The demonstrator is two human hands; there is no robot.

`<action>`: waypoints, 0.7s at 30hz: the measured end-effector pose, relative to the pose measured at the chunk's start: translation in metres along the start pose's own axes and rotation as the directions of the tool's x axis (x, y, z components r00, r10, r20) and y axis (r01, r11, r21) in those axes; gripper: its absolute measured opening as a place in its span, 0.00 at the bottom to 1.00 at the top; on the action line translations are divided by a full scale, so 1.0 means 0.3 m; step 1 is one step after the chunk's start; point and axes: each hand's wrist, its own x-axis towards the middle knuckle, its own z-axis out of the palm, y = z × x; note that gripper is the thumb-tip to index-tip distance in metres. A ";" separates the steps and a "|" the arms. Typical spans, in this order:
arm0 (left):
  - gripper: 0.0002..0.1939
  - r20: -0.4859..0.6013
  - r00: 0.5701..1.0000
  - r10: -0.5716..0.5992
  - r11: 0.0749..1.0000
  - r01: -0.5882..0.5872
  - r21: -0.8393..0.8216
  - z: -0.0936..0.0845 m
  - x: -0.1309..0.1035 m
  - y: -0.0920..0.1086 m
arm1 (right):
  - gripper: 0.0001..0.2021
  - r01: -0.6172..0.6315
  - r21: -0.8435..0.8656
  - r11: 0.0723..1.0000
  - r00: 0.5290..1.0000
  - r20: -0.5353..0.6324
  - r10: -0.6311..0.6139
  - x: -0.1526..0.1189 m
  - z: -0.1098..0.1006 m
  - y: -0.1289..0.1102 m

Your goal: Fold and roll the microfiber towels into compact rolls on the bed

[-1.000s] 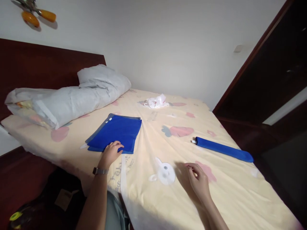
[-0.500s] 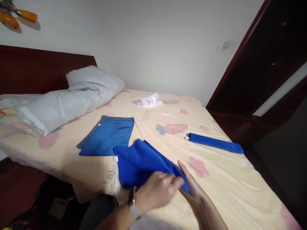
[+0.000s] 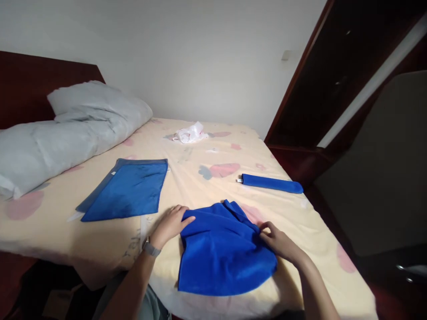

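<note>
A bright blue cloth point(image 3: 227, 262) lies rumpled on the bed near its front edge, with a raised fold along its top. At its upper left corner is my left hand point(image 3: 171, 226), a watch on the wrist, its thumb over the fabric and the fingers at the edge. My right hand point(image 3: 279, 242) pinches the cloth's right edge between thumb and fingers. Left of it, a duller blue cloth point(image 3: 133, 191) is spread flat over a greyer layer. A blue cloth folded into a long narrow strip point(image 3: 271, 183), with a white tag, rests farther back on the right.
The bed's patterned sheet point(image 3: 193, 182) bears a crumpled white plastic bag point(image 3: 190, 133) near the wall. A grey quilt point(image 3: 76, 120) is heaped before the dark wooden headboard point(image 3: 40, 84). Dark furniture point(image 3: 320, 80) stands beyond the right side, with a grey panel point(image 3: 383, 169) nearer.
My hands have moved apart, the left one leftward to the cloth's corner. The bright blue cloth is spread wider and lies closer to me. The view has turned a little to the right.
</note>
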 end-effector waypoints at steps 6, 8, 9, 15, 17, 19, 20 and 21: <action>0.20 -0.048 0.995 -0.090 0.993 0.094 0.078 0.087 0.032 -0.078 | 0.16 0.286 -0.252 0.924 0.909 -0.233 -0.345 0.089 0.082 -0.006; 0.15 0.000 0.995 -0.103 0.994 0.103 0.035 0.083 0.034 -0.076 | 0.16 0.335 -0.287 0.897 0.885 -0.229 -0.404 0.120 0.132 -0.039; 0.14 0.023 0.994 -0.109 0.994 0.109 -0.003 0.078 0.034 -0.075 | 0.16 0.344 -0.285 0.894 0.886 -0.216 -0.410 0.133 0.154 -0.051; 0.09 0.021 0.994 -0.104 0.967 0.106 -0.232 0.028 0.039 -0.084 | 0.06 0.335 -0.198 0.921 0.898 -0.229 -0.376 0.144 0.181 -0.081; 0.10 -0.039 0.996 -0.080 0.963 0.067 -0.262 0.010 0.040 -0.083 | 0.06 0.349 -0.129 0.928 0.895 -0.246 -0.371 0.121 0.156 -0.085; 0.11 -0.124 0.990 -0.061 0.965 0.026 -0.261 -0.002 0.036 -0.075 | 0.07 0.363 -0.043 0.931 0.895 -0.262 -0.361 0.094 0.133 -0.087; 0.11 -0.161 0.986 -0.049 0.969 0.008 -0.247 -0.004 0.033 -0.070 | 0.08 0.366 0.000 0.931 0.897 -0.267 -0.353 0.081 0.126 -0.087; 0.11 -0.188 0.981 -0.039 0.975 -0.004 -0.222 -0.004 0.029 -0.062 | 0.09 0.367 0.040 0.929 0.900 -0.270 -0.343 0.070 0.124 -0.088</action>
